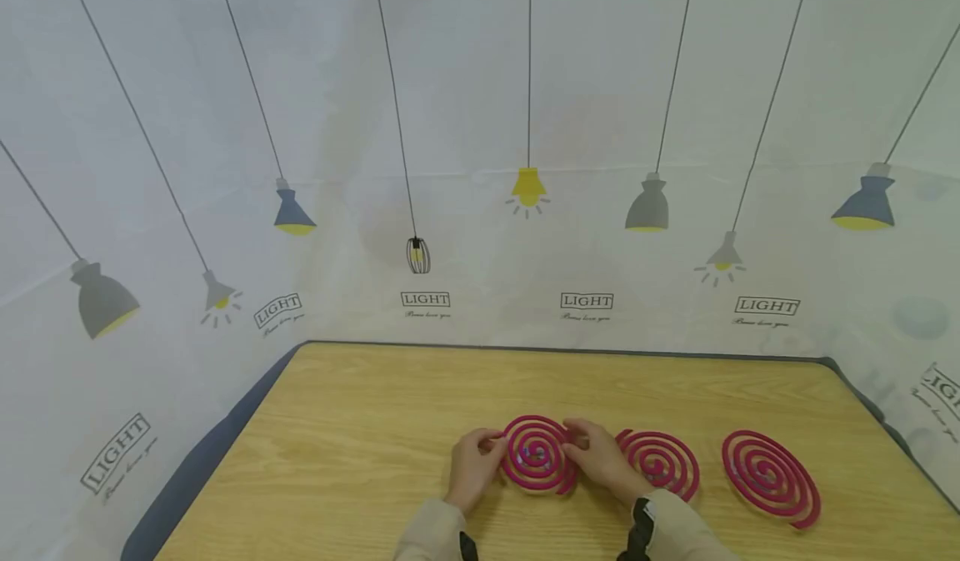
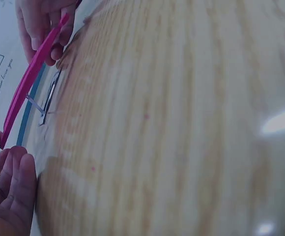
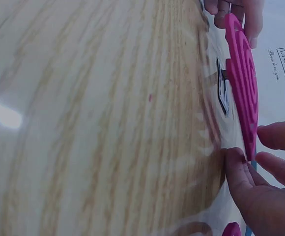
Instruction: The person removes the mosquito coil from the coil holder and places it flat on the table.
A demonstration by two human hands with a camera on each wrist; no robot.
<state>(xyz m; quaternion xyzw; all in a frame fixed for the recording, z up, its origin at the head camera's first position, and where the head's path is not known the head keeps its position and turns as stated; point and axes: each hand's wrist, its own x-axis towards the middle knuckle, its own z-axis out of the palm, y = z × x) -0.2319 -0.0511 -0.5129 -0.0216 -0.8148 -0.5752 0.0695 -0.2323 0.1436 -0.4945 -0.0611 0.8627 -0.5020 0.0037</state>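
Observation:
A dark pink mosquito coil (image 1: 536,453) is held level just over the table between both hands. My left hand (image 1: 476,466) pinches its left rim with thumb and fingers, and my right hand (image 1: 602,459) pinches the right rim. Under the coil, a small metal stand (image 2: 47,101) has its upright reaching the coil's underside. The right wrist view shows the same stand (image 3: 222,89) low on the tabletop. Whether its tip is fixed in the coil's centre cannot be made out.
Two more pink coils lie to the right: a nearer one (image 1: 656,466), partly behind the right wrist, and a farther one (image 1: 767,473). Bits of metal show beneath them. The wooden table (image 1: 337,428) meets a white cloth backdrop (image 1: 480,127) printed with lamps. Small pink specks dot the wood.

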